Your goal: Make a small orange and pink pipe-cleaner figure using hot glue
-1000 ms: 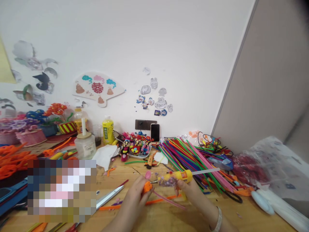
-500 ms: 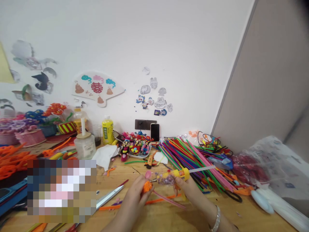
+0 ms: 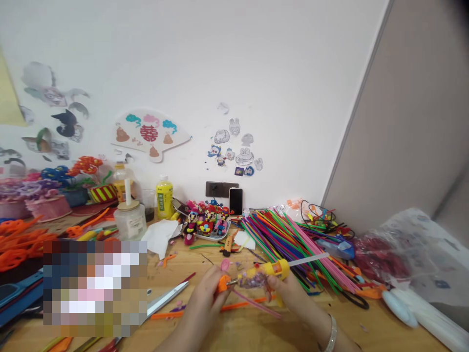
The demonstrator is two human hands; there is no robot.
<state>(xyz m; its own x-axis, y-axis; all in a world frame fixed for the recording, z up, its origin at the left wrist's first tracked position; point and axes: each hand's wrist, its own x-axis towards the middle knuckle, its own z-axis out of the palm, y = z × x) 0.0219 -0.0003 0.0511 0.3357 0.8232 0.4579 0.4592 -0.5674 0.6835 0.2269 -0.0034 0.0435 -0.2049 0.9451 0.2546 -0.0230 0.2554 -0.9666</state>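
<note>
My left hand (image 3: 207,293) is closed around a small orange fuzzy piece (image 3: 223,282), with a pink pipe cleaner (image 3: 256,303) trailing from it to the right. A pink round bit (image 3: 225,265) shows just above those fingers. In my right hand (image 3: 282,286) is a yellow hot glue gun (image 3: 266,273), a clear glue stick (image 3: 309,259) poking out of its back. The gun's metal nozzle meets the orange piece, or lies right over it. Below, an orange pipe cleaner (image 3: 164,316) lies on the wooden table (image 3: 234,337).
Scissors (image 3: 170,296) lie left of my hands. Many coloured pipe cleaners (image 3: 282,239) are piled at right, near a plastic bag (image 3: 414,244). Behind stand small figures on a tray (image 3: 208,237), a phone (image 3: 236,201), a yellow bottle (image 3: 164,198) and a glass jar (image 3: 130,220).
The glue gun has shifted slightly down, its nozzle coming from above the orange piece onto or over it. My left hand stays nearly in place.
</note>
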